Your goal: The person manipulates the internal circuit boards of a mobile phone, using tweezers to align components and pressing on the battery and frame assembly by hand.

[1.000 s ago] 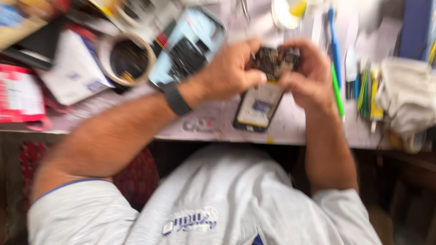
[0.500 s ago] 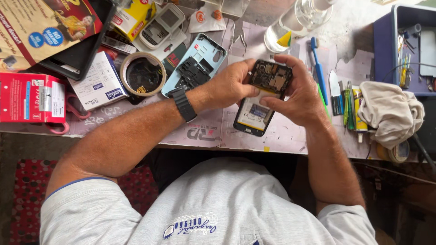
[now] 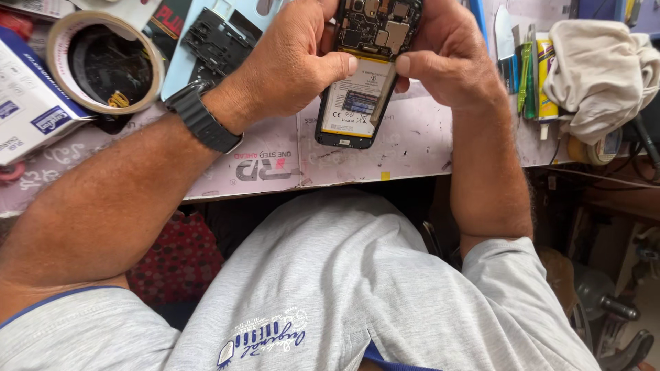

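Note:
An opened smartphone (image 3: 357,96) with its back cover off shows a circuit board at the top and a white-labelled battery below. It is held above the pink worktable (image 3: 412,148). My left hand (image 3: 289,58), with a black watch on the wrist, grips the phone's left side, thumb on the battery. My right hand (image 3: 447,55) grips the right side, its thumb pressing near a thin grey strip (image 3: 383,96) lying across the battery.
A roll of tape (image 3: 103,62) and a white and blue box (image 3: 27,103) lie at left. A light-blue phone back cover with a black frame part (image 3: 213,41) sits behind my left hand. Small tools (image 3: 522,69) and a crumpled cloth (image 3: 598,69) lie at right.
The camera has moved closer and lower, so the phone and hands fill the top of the view. Both hands still hold the opened phone; my thumbs now meet over the battery.

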